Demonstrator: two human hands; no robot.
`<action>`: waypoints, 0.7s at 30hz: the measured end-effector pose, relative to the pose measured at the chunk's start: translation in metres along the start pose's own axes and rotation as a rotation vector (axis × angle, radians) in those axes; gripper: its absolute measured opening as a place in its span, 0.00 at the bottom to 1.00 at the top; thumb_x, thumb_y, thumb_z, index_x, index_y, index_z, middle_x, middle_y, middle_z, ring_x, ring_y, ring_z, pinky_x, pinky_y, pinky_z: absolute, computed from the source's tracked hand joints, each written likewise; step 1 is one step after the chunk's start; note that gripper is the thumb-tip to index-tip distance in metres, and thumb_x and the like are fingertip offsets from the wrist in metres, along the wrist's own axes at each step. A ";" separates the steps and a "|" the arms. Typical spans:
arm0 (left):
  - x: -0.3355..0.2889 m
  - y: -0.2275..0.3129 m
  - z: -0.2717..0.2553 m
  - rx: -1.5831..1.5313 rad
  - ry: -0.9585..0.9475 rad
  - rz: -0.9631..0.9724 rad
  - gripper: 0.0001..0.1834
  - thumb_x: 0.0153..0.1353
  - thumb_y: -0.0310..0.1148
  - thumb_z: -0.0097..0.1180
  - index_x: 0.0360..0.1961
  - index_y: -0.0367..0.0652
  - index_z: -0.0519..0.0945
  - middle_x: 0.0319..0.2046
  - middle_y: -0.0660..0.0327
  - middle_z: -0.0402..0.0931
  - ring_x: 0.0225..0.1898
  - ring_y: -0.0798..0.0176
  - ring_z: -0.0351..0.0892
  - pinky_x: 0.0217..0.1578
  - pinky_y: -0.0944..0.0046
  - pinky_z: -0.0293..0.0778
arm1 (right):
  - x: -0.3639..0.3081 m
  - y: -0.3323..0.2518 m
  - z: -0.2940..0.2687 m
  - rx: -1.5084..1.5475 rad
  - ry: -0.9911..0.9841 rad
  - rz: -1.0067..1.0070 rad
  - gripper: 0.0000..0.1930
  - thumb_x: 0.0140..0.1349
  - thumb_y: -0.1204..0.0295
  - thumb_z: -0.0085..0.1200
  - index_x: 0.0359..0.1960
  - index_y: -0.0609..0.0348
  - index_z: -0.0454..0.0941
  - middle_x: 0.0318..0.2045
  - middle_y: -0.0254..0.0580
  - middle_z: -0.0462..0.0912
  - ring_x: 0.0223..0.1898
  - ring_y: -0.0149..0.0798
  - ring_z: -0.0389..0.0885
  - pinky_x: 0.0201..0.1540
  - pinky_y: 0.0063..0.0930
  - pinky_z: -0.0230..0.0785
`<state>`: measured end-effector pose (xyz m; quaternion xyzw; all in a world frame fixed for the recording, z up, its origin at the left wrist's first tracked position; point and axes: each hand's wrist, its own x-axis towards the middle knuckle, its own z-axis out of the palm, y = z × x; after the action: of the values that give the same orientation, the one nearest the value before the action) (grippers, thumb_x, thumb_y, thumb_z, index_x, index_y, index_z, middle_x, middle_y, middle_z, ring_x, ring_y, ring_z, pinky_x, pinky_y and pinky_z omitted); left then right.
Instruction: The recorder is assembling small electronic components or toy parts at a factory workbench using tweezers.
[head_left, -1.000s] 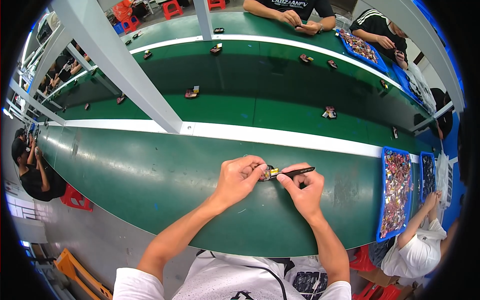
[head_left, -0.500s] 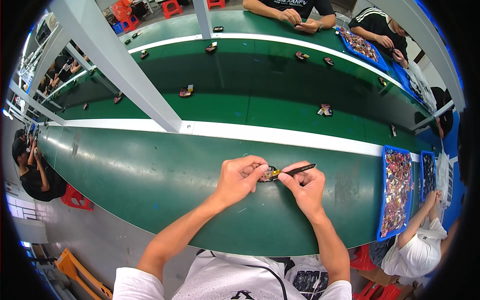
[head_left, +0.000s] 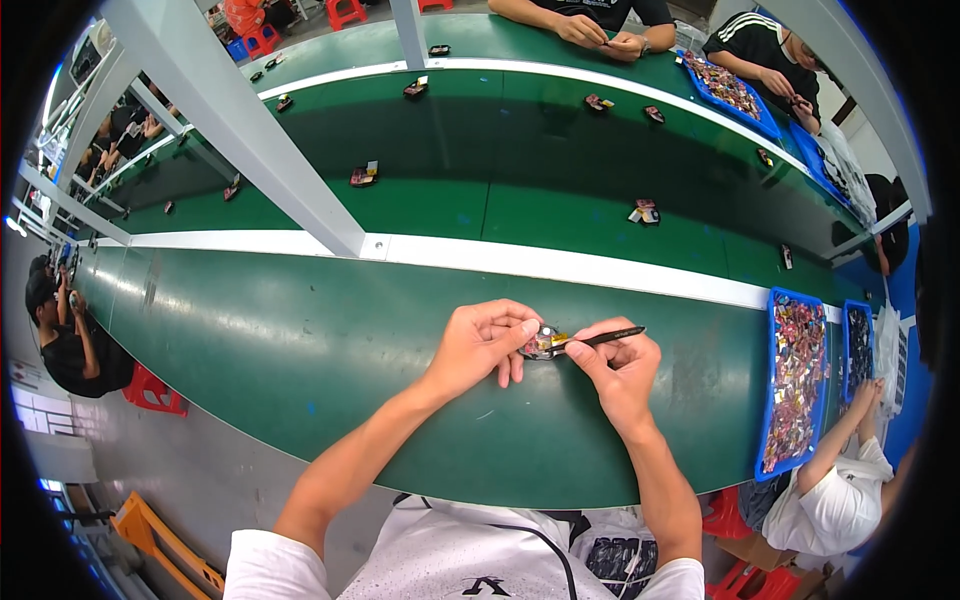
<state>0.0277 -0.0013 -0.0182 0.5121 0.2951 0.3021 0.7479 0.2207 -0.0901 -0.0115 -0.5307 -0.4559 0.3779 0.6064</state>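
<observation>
A hand could pass over the smooth green worktop [head_left: 250, 335] left of the bare left hand [head_left: 484, 345], or between the bare right hand [head_left: 622, 368] and the blue rectangular plastic tray [head_left: 767, 378] heaped with small parts. Ahead to the left, a slanting grey metal post [head_left: 250, 130] (its foot meets the long white rail [head_left: 560, 264]) blocks reach; right of it, only the rail intervenes.

Bright light; pale glare on the desk [head_left: 240, 320] toward nine o'clock; dark band across the belt [head_left: 500, 150] at twelve; white rail [head_left: 560, 265] visibly bowed; corners black.
</observation>
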 end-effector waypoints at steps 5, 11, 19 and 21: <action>0.001 -0.001 0.001 -0.032 -0.026 -0.008 0.16 0.72 0.32 0.56 0.50 0.27 0.79 0.35 0.52 0.83 0.22 0.63 0.84 0.18 0.70 0.78 | -0.004 0.003 0.001 -0.087 0.033 -0.128 0.06 0.56 0.83 0.69 0.34 0.63 0.85 0.18 0.24 0.75 0.16 0.14 0.61 0.19 0.16 0.48; 0.000 -0.002 0.001 -0.054 -0.026 -0.025 0.15 0.73 0.31 0.55 0.52 0.27 0.79 0.37 0.51 0.84 0.25 0.61 0.86 0.20 0.69 0.81 | -0.007 0.001 0.006 -0.222 0.082 -0.273 0.06 0.53 0.81 0.71 0.30 0.61 0.86 0.28 0.35 0.88 0.15 0.16 0.62 0.18 0.16 0.51; -0.001 -0.002 0.004 -0.016 -0.001 0.002 0.15 0.72 0.29 0.55 0.53 0.28 0.78 0.37 0.51 0.84 0.26 0.61 0.86 0.22 0.68 0.82 | -0.007 0.001 0.007 -0.220 0.097 -0.240 0.06 0.53 0.81 0.72 0.30 0.62 0.86 0.26 0.33 0.87 0.15 0.16 0.62 0.18 0.16 0.50; -0.001 -0.001 0.005 0.018 0.006 -0.009 0.14 0.72 0.29 0.55 0.53 0.28 0.78 0.36 0.51 0.84 0.27 0.61 0.86 0.23 0.68 0.82 | -0.007 0.000 0.007 -0.225 0.103 -0.233 0.05 0.53 0.82 0.71 0.30 0.62 0.86 0.25 0.32 0.86 0.15 0.16 0.62 0.18 0.15 0.49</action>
<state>0.0309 -0.0058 -0.0174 0.5165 0.3021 0.2975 0.7439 0.2120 -0.0950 -0.0127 -0.5575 -0.5219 0.2241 0.6055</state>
